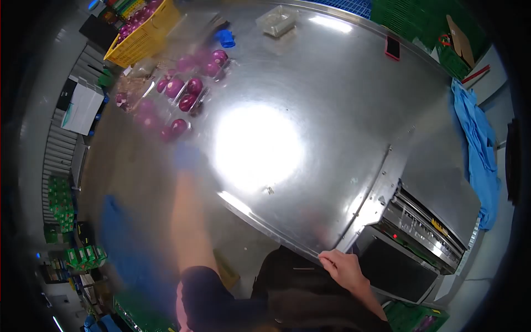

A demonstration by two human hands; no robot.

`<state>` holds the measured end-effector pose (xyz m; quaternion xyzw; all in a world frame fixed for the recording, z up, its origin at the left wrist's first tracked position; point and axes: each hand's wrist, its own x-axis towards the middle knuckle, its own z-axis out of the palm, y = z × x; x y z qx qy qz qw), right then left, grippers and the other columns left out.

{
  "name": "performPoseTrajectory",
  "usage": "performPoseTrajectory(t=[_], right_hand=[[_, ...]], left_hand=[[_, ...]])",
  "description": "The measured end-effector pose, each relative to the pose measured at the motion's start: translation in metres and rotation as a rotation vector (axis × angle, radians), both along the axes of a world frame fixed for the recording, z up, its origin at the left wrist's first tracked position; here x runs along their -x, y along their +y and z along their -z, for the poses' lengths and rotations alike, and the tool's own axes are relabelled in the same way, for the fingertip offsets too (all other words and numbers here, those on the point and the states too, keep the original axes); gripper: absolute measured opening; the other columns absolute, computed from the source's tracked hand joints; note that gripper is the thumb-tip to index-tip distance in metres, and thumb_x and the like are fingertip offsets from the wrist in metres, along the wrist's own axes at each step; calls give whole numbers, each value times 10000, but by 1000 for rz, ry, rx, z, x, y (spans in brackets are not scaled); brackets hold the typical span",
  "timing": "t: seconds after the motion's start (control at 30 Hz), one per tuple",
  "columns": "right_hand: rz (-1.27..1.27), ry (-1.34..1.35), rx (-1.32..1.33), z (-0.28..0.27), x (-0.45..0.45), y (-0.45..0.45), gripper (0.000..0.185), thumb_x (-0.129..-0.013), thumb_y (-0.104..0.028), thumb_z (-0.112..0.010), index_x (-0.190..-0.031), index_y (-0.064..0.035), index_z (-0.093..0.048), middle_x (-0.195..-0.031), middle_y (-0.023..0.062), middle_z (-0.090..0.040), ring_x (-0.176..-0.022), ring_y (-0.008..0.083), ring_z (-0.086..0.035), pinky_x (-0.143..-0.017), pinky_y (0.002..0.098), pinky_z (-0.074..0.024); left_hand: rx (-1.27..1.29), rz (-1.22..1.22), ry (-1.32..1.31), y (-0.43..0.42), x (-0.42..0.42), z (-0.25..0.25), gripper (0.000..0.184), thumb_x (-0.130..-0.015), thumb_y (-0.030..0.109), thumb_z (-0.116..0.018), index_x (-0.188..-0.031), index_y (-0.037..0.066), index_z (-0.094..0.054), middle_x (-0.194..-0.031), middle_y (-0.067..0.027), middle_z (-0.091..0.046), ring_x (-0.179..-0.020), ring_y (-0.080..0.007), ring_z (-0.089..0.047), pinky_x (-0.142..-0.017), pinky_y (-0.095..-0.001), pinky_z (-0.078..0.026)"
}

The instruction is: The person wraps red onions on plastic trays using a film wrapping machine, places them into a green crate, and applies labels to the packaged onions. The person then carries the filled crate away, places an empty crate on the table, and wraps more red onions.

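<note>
My left hand [188, 156] reaches out over the near left side of the steel table [326, 122]. It looks bluish and is smeared by motion, so its fingers cannot be made out. Just beyond it lie red onions [178, 126], several of them in pairs in clear plastic trays [193, 100]. Bare and at the front edge of the table, my right hand [344, 269] has its fingers curled over the metal rim, beside the wrapping machine [423, 227].
A yellow crate [141, 44] of red onions stands at the far left. Towards the back are a blue crumpled item [225, 38], a stack of clear trays [277, 22] and a phone [392, 48]. Blue cloth [477, 149] hangs at the right.
</note>
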<state>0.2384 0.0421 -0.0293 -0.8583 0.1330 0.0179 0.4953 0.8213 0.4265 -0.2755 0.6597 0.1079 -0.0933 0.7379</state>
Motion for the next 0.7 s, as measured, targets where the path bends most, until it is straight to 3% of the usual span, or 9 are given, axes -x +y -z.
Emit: performPoseTrajectory(t=[0.07,0.13,0.2,0.3,0.33,0.47,0.57,0.7], right_hand=[[-27,47,38,5,-17,5,72,-875,-173,-630,-925,-126,-653,-785,47,-647,-684,259,-646,-586,344,-503],[-67,124,88,4,-33,5,81,-882,-187,-622,-930,-127,-650,-794,44,-643,-696,256,-646,-594,346,-504],[-67,159,104,4,-48,4,84,-887,-190,-612,-938,-127,-634,-809,43,-633,-723,263,-643,-612,356,-506],[-78,200,111,1,-67,0,91,-885,-185,-611,-954,-126,-618,-823,44,-629,-745,268,-642,-629,362,-506],[-71,194,106,1,-71,0,95,-885,-184,-611,-960,-125,-613,-829,45,-628,-752,271,-641,-636,365,-506],[-85,83,113,3,-85,1,121,-883,-168,-613,-991,-113,-603,-927,70,-634,-801,286,-637,-679,367,-509],[-29,57,42,10,-93,-5,168,-887,-150,-612,-1042,-88,-590,-1091,111,-608,-844,282,-642,-711,363,-517],[147,-32,-69,-5,-105,-23,298,-894,-143,-608,-1169,-53,-533,-1301,162,-475,-874,234,-649,-741,336,-532]], left_hand=[[-50,21,53,-18,-25,-2,489,-856,452,-629,-1081,24,-553,-1046,-147,-606,-898,-294,-608,-829,-428,-527],[77,47,93,-32,-35,1,462,-846,453,-637,-1069,54,-567,-1043,-134,-603,-900,-292,-595,-824,-444,-520],[363,71,121,-43,-39,3,415,-845,431,-635,-1069,86,-580,-1043,-119,-606,-903,-290,-586,-814,-460,-511],[330,-79,131,-51,-37,2,334,-840,340,-619,-1085,115,-584,-1027,-98,-607,-894,-279,-579,-801,-470,-502],[185,-117,15,-58,-25,-3,312,-833,309,-611,-1076,114,-591,-1020,-93,-604,-883,-270,-579,-799,-464,-501],[141,-396,104,-117,88,-88,173,-806,175,-589,-952,88,-622,-942,-79,-574,-812,-230,-563,-788,-443,-507],[-20,-96,-99,-136,177,-116,17,-805,57,-555,-807,46,-568,-895,-81,-543,-811,-205,-551,-808,-435,-515],[-4,159,52,-167,277,-167,102,-781,-60,-523,-744,34,-509,-862,-68,-526,-859,-196,-557,-906,-457,-499]])
